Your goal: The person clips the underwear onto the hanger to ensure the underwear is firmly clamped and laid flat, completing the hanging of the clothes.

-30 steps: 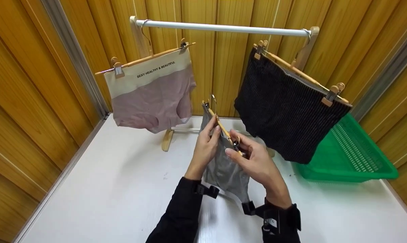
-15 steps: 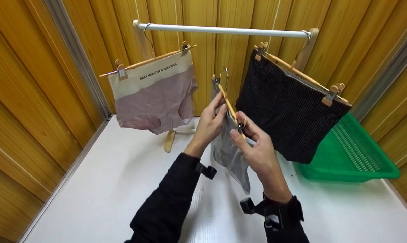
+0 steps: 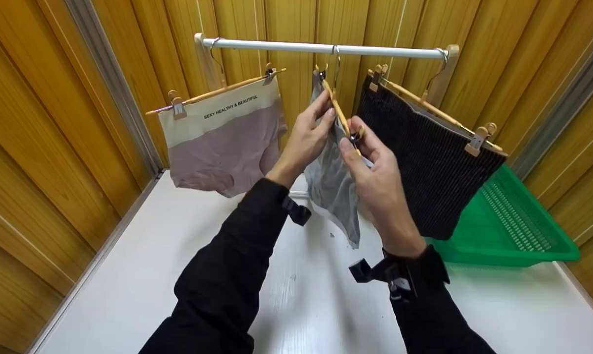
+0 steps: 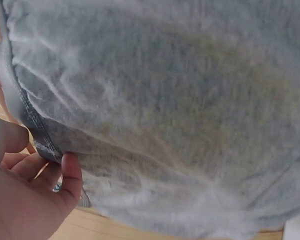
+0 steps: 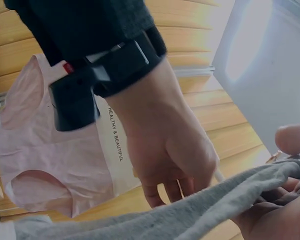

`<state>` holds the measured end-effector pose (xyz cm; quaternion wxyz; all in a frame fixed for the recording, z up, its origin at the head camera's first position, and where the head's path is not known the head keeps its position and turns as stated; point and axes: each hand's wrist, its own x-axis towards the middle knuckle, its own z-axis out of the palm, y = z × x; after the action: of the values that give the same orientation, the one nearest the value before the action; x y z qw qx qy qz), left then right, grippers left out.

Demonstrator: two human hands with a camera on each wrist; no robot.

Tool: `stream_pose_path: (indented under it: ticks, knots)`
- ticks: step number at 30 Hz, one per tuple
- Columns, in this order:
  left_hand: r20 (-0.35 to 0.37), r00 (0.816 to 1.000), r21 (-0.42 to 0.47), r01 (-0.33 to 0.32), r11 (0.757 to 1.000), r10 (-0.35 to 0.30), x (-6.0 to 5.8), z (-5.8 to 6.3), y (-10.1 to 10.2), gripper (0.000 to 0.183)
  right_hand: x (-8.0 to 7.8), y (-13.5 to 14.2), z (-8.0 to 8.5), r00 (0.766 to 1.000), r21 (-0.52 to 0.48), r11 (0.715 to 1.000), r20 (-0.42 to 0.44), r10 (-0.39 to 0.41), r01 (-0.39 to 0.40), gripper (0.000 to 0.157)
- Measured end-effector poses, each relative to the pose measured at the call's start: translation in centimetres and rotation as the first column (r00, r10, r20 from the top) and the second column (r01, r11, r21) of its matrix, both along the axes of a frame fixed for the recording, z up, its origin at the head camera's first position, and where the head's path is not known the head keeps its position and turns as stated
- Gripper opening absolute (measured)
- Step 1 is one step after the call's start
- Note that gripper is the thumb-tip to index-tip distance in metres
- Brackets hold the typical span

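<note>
A pair of grey underpants (image 3: 333, 177) hangs clipped to a wooden clip hanger (image 3: 343, 115), seen nearly edge-on in the head view. The hanger's metal hook overlaps the middle of the white rail (image 3: 286, 47). My left hand (image 3: 305, 138) pinches the hanger's bar and the waistband near the middle. In the left wrist view its fingers (image 4: 71, 175) lie at the dark waistband, and the grey cloth (image 4: 155, 100) fills most of the picture. My right hand (image 3: 382, 169) grips the near end of the hanger around its clip.
Pink and cream underpants (image 3: 222, 147) hang from a clip hanger on the left of the rail. A black ribbed garment (image 3: 419, 162) hangs on the right. Behind it, a green basket (image 3: 517, 255) stands on the white table (image 3: 129, 275). Wood-panelled walls (image 3: 296, 98) enclose the space.
Both hands have raised the hanger with the grey underpants, bringing its hook from well below the rail up to it. The other two garments stay on the rail.
</note>
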<state>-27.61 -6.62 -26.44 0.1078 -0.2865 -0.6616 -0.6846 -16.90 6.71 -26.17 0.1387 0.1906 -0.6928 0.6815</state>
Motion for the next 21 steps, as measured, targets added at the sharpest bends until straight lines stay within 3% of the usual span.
stream_pose_path:
  ticks: [4,8,14,21]
  knots:
    - [0.019,1.0,0.023,0.016,1.0,-0.016,-0.9,1.2,0.1,0.051,-0.8,-0.5,0.9,1.0,-0.006,1.0,-0.013,-0.006,0.006,0.061]
    - [0.026,0.999,0.013,0.018,1.0,-0.018,-1.7,1.6,0.1,0.053,-1.7,-0.9,1.2,1.0,-0.031,1.0,-0.009,-0.003,0.003,0.062]
    - [0.027,1.0,-0.019,-0.007,1.0,0.007,-2.6,0.8,-0.2,0.052,-2.9,-1.3,0.6,1.0,-0.029,1.0,0.014,0.002,-0.002,0.06]
    - [0.043,0.999,-0.021,-0.024,0.999,0.025,-3.1,0.1,-0.2,0.05,-3.2,-1.6,0.1,1.0,-0.033,0.999,0.027,0.006,-0.005,0.06]
